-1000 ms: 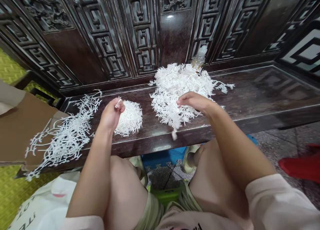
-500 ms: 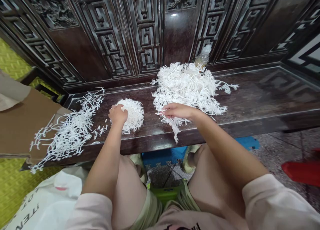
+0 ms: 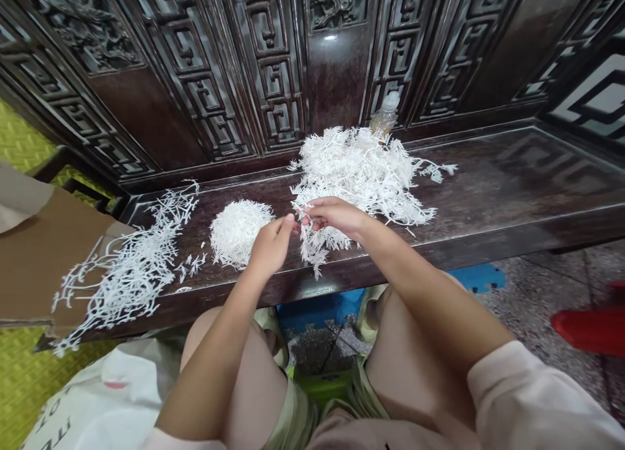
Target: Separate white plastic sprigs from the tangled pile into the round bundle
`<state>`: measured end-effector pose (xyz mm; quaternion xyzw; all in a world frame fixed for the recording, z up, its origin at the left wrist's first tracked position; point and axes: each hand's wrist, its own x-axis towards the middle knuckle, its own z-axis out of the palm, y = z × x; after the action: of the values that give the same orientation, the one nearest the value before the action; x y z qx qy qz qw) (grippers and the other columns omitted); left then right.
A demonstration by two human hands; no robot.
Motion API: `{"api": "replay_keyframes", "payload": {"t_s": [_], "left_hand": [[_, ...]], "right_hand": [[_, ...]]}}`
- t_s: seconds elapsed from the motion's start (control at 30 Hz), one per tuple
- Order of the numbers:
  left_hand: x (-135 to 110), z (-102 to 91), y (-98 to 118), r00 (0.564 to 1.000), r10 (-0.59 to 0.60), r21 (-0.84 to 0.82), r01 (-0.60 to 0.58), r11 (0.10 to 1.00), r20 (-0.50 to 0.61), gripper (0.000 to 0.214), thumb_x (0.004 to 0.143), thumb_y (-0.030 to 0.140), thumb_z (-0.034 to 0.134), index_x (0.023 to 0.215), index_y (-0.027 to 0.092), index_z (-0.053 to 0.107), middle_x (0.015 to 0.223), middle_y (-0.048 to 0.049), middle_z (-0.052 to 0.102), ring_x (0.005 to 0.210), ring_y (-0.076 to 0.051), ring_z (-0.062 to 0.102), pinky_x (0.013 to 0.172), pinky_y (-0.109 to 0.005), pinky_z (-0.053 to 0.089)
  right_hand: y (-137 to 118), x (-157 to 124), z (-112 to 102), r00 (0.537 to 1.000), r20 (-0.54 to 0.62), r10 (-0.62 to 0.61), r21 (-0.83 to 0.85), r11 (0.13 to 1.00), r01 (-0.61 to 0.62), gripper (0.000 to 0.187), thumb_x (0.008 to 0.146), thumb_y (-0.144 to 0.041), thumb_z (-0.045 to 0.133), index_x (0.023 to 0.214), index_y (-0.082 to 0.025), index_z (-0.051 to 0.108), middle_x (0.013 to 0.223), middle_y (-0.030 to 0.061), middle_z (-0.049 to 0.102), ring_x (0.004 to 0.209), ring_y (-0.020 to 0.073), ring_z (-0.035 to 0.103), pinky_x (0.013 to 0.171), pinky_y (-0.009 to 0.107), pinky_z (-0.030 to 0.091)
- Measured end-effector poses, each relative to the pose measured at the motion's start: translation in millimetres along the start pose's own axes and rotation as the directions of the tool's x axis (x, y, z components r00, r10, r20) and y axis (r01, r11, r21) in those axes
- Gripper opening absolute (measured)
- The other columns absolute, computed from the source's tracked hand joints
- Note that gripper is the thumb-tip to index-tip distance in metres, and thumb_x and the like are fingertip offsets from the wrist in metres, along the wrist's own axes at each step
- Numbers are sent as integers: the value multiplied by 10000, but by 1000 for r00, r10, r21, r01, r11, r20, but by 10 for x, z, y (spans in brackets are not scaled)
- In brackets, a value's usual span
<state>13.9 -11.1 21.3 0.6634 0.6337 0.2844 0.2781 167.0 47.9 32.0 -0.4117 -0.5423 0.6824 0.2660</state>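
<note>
Left hand (image 3: 272, 245) nearly closed, hold unclear, beside right hand (image 3: 336, 214) with white sprig (image 3: 315, 247) in a pinch.

A white artificial sprig (image 3: 317, 251) hangs at centre, forked tips downward. At one o'clock sprawls a tangled heap of white sprigs (image 3: 359, 167); at nine, a rounded mound of cut-looking white tips (image 3: 239, 232); farther out, tangled white branching stems (image 3: 137, 267).

Small white glare on the glossy panel (image 3: 338, 79)

There are three white piles (image 3: 239, 232), one bottle (image 3: 385, 115)
</note>
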Motion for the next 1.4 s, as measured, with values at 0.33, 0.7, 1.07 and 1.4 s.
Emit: {"api": "replay_keyframes", "payload": {"t_s": [0.33,0.7,1.07,1.4], "left_hand": [[-36,89,111,995,26,-34,-23,999,96,406,732,551,397,813,180,542,657,9,541,614,-122,477,575,-224,342],[18,37,6,993,33,220,-7,976,-112,444,840,424,214,603,167,489,635,-21,548,600,-140,476,559,-249,308],[21,127,35,958,210,431,-109,896,-195,420,854,332,245,581,168,519,645,-45,556,680,-168,494,597,-290,272],[15,226,81,905,286,299,-192,935,-314,409,859,307,220,507,178,383,569,-34,452,615,-147,402,634,-288,302]], "right_hand": [[-24,-18,59,987,-157,-27,36,999,33,35,736,-154,517,731,-139,485,699,38,625,492,72,527,543,219,413],[151,62,70,963,-25,-270,-568,796,209,259,735,-388,495,782,-140,552,619,-7,524,554,93,468,550,224,345],[147,102,85,903,-246,-351,-722,688,70,187,741,-270,485,743,-147,626,650,27,573,609,124,486,593,241,342],[104,137,162,773,-307,-555,-721,666,192,218,785,-225,427,803,-166,636,782,63,629,734,168,546,677,264,363]]}}
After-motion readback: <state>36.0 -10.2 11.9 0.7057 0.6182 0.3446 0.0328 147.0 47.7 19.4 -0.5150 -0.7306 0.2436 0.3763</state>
